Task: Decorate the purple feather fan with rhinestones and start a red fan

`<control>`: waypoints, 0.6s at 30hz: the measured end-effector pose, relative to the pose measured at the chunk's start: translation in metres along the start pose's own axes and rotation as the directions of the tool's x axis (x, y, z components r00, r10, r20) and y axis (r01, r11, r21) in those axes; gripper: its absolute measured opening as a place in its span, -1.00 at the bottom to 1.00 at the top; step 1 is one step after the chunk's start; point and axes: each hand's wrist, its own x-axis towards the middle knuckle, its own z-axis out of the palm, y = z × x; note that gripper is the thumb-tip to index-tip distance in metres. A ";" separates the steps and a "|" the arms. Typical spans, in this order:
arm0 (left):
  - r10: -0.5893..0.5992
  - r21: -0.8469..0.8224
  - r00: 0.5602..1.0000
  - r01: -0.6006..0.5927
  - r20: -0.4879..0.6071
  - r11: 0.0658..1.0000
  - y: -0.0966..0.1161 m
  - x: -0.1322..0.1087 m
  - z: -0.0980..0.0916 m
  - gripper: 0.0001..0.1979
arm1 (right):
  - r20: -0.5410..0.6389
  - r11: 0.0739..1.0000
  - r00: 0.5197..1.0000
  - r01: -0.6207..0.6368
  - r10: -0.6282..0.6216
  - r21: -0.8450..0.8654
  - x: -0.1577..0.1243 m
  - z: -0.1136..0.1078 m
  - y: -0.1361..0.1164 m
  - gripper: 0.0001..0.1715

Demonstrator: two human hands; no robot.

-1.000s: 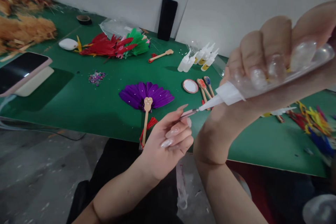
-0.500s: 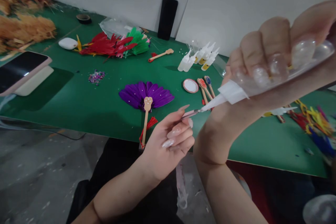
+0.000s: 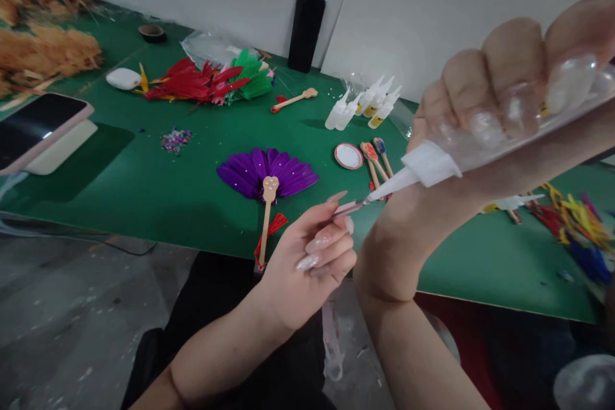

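My right hand [image 3: 509, 90] is wrapped round a clear glue bottle with a white nozzle [image 3: 430, 163], tilted down to the left. Between the thumb and fingers of my left hand [image 3: 312, 269] is a slim pink stick [image 3: 346, 207] with a dark, narrow tip. Nozzle and stick tip meet, or nearly so; I cannot tell which. Below and left of them lies a purple feather fan [image 3: 293, 173] with a wooden handle [image 3: 266, 230], several small white beads on its head and feathers, and a red tassel [image 3: 277, 223].
Beyond the fan are a round white dish [image 3: 348, 156], painted wooden handles [image 3: 379, 157], and small glue bottles [image 3: 377, 102]. Red feathers [image 3: 196, 81], glitter bits [image 3: 176, 140] and a phone on a stand [image 3: 45, 128] are further left. A black phone [image 3: 306, 32] leans on the wall.
My right hand and the glue bottle have shifted slightly, the bottle body a little closer to the camera. My left hand and the stick stay nearly still.
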 end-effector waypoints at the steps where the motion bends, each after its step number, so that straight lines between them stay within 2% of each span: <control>1: 0.002 0.002 1.000 -0.002 -0.002 1.000 0.000 0.000 0.000 -0.65 | -0.005 1.000 1.000 -0.013 0.013 0.027 0.001 -0.001 0.000 -0.33; 3: 0.004 0.002 1.000 -0.004 0.002 1.000 0.000 0.000 0.000 -0.64 | -0.006 0.995 1.000 -0.030 0.031 0.090 0.001 -0.004 -0.001 -0.32; 5: 0.006 -0.001 1.000 -0.006 0.016 1.000 0.001 0.000 0.001 -0.62 | 0.041 0.990 0.999 -0.011 0.005 0.144 0.002 -0.008 -0.001 -0.27; 8: 0.029 0.009 0.999 -0.029 0.035 1.000 0.002 -0.002 0.003 -0.60 | 0.065 0.987 0.998 -0.031 0.022 0.156 0.000 -0.011 -0.003 -0.28; 10: 0.059 0.034 0.998 -0.060 0.033 0.998 0.003 -0.004 0.006 -0.60 | 0.021 0.982 0.998 -0.054 0.051 0.180 -0.001 -0.011 -0.002 -0.34; 12: 0.091 0.075 0.996 -0.093 0.023 0.993 0.005 -0.006 0.009 -0.60 | -0.022 0.959 0.998 -0.054 0.063 0.279 -0.001 -0.012 0.002 -0.38; 15: 0.129 0.165 0.992 -0.129 0.009 0.978 0.008 -0.010 0.017 -0.59 | -0.136 0.848 0.991 0.084 -0.014 0.524 0.002 -0.013 0.010 -0.43; 17: 0.160 0.249 0.987 -0.157 0.006 0.956 0.011 -0.011 0.024 -0.60 | -0.232 0.757 0.971 0.193 -0.056 0.625 0.004 -0.015 0.015 -0.49; 18: 0.180 0.300 0.984 -0.174 0.010 0.938 0.013 -0.012 0.029 -0.60 | -0.243 0.764 0.970 0.166 -0.013 0.623 0.005 -0.016 0.016 -0.51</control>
